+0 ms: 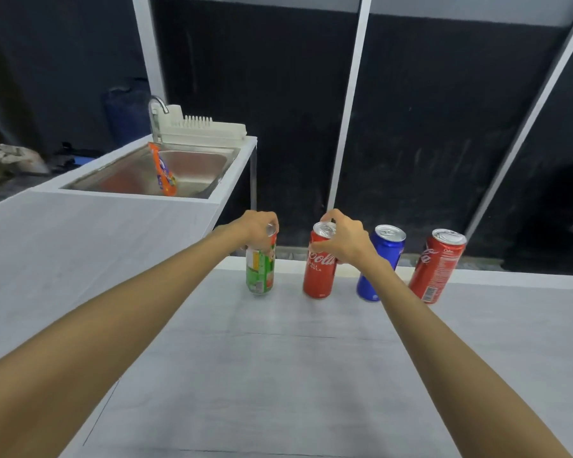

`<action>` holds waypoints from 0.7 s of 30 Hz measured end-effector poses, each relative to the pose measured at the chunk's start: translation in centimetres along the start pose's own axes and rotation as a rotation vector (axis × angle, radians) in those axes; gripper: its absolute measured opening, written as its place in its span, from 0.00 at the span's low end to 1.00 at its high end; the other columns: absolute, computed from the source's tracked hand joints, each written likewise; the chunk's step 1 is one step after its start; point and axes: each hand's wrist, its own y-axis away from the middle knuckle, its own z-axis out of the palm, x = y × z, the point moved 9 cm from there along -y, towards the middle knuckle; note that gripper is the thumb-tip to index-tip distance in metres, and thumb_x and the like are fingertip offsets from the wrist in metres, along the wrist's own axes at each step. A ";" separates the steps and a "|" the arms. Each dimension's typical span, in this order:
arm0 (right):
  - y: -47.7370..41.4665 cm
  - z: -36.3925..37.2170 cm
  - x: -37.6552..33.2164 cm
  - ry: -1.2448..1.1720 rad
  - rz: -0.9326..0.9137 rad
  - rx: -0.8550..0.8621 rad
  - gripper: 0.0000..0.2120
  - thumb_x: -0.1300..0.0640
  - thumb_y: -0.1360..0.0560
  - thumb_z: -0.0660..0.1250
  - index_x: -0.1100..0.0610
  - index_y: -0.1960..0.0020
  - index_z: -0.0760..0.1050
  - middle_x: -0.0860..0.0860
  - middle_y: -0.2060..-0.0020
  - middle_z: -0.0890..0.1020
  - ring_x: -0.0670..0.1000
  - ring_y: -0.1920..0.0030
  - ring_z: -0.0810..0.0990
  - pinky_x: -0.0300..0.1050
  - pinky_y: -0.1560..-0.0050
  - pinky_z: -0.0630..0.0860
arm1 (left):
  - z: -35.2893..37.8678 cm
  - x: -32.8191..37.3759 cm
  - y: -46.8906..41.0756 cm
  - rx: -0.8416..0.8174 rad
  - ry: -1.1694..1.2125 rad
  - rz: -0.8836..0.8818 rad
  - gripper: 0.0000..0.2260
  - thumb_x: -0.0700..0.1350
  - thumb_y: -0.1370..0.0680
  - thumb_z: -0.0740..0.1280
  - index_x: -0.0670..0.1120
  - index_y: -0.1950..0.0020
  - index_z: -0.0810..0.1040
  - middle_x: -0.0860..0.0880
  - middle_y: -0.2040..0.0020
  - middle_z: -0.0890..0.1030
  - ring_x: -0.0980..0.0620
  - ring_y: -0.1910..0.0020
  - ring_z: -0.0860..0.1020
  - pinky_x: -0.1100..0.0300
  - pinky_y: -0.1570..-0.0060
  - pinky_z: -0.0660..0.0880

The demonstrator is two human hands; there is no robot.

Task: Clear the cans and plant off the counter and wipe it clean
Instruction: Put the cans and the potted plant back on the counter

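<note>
Four cans stand in a row along the far edge of the pale grey counter, and the red cola can second from the left serves as the marker for the rest. The person's right hand is wrapped around its upper part, fingers curled over the rim and thumb across the label, the can upright on the counter. Just to the left of it, the left hand is closed over the top of a green can, which looks slightly lifted or tipped, though the bottom edge is too soft to be sure. To the right of the red cola can stands a blue can, untouched, partly behind the right wrist. Further right again is a second red can, also free of any hand. Well to the left and beyond the red cola can, a steel sink is set into the counter, with an orange can leaning inside the basin. A curved tap and a white dish rack sit at the sink's back edge.
</note>
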 end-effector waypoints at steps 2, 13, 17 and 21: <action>0.0 0.2 0.0 -0.005 0.005 0.003 0.31 0.55 0.33 0.74 0.52 0.35 0.63 0.58 0.40 0.75 0.59 0.44 0.77 0.55 0.50 0.80 | 0.6 0.0 -0.3 -0.011 0.017 -0.010 0.22 0.38 0.28 0.71 0.45 0.37 0.69 0.42 0.35 0.71 0.43 0.38 0.72 0.55 0.46 0.76; 0.6 0.6 1.0 -0.059 0.046 0.040 0.31 0.51 0.31 0.73 0.54 0.34 0.62 0.56 0.38 0.75 0.57 0.41 0.76 0.55 0.47 0.79 | 1.9 0.0 -0.3 0.168 0.163 -0.083 0.31 0.34 0.27 0.68 0.48 0.27 0.61 0.41 0.29 0.61 0.40 0.32 0.66 0.52 0.38 0.71; 1.0 0.5 1.4 -0.137 0.069 0.053 0.34 0.50 0.32 0.73 0.54 0.32 0.60 0.56 0.37 0.74 0.57 0.40 0.76 0.55 0.46 0.78 | 2.4 -0.4 0.6 0.205 0.166 -0.117 0.44 0.37 0.28 0.70 0.46 0.24 0.41 0.44 0.22 0.49 0.42 0.24 0.53 0.47 0.28 0.60; 1.9 1.0 0.5 -0.102 0.113 0.008 0.48 0.47 0.33 0.74 0.52 0.25 0.46 0.58 0.27 0.61 0.62 0.30 0.65 0.61 0.36 0.70 | 2.3 -1.2 2.4 0.207 0.101 -0.157 0.45 0.42 0.27 0.70 0.44 0.24 0.38 0.45 0.22 0.44 0.44 0.23 0.44 0.45 0.26 0.47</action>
